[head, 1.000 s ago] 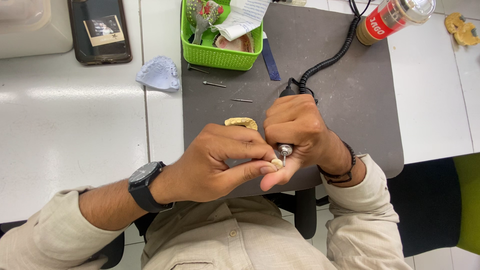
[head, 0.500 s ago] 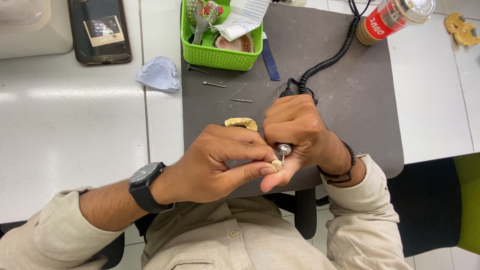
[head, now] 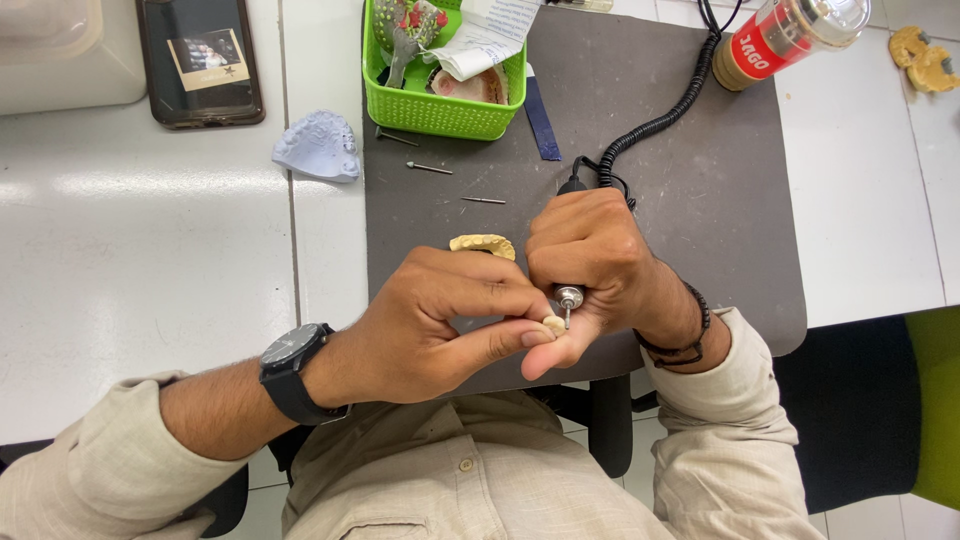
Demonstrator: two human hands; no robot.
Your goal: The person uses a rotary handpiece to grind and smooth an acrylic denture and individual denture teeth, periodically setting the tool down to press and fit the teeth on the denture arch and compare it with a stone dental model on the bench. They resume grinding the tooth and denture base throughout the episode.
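My left hand (head: 440, 325) pinches a small cream-coloured tooth-like piece (head: 553, 324) between thumb and fingertips, low over the front edge of a grey mat (head: 700, 220). My right hand (head: 595, 255) is wrapped around a rotary handpiece (head: 568, 297) whose metal tip touches that piece. A coiled black cord (head: 660, 120) runs from the handpiece to the back of the table. A yellow dental arch cast (head: 482, 244) lies on the mat just behind my hands.
A green basket (head: 440, 110) with dental parts and paper stands at the back. Loose burs (head: 430, 168) lie on the mat. A pale blue cast (head: 318, 146), a phone (head: 200, 60), a red can (head: 770, 45) and yellow casts (head: 925, 55) surround it.
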